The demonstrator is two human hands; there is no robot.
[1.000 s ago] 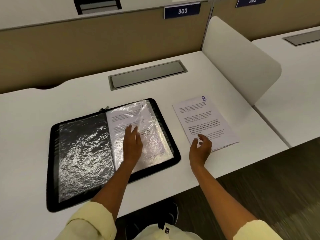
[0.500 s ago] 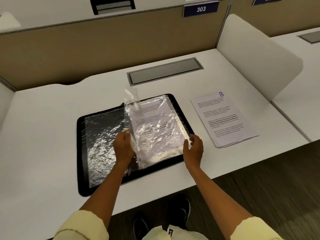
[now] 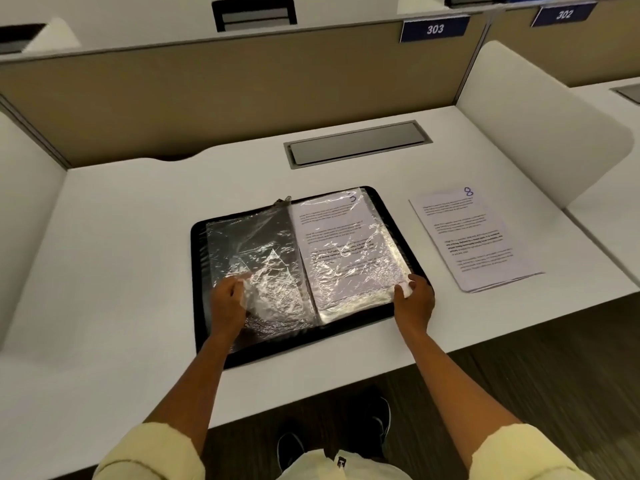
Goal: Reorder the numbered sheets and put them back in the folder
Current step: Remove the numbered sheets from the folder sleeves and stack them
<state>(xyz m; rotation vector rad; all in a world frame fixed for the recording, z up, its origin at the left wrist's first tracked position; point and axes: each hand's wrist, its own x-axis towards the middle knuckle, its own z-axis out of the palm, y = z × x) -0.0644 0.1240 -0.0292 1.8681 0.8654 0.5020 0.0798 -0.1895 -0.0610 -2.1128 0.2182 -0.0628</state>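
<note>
Since half a second ago: plastic sleeve (image 3: 263,271) turned over to left half of folder (image 3: 420,271), left hand (image 3: 227,301) with it. Left grip pinching that sleeve; right hand (image 3: 414,299) pinching near corner of sheet 3's pocket (image 3: 346,251). Best done slowly, one sleeve only, spine flat. Loose stack topped 8 (image 3: 467,237) lying right on bench (image 3: 121,237). Glare blurring print; lower sheets' numbers hidden.

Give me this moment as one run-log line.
left hand: holds empty sleeve | right hand: pinches sheet 3 sleeve corner | folder: open | sheet 8: on desk
</note>
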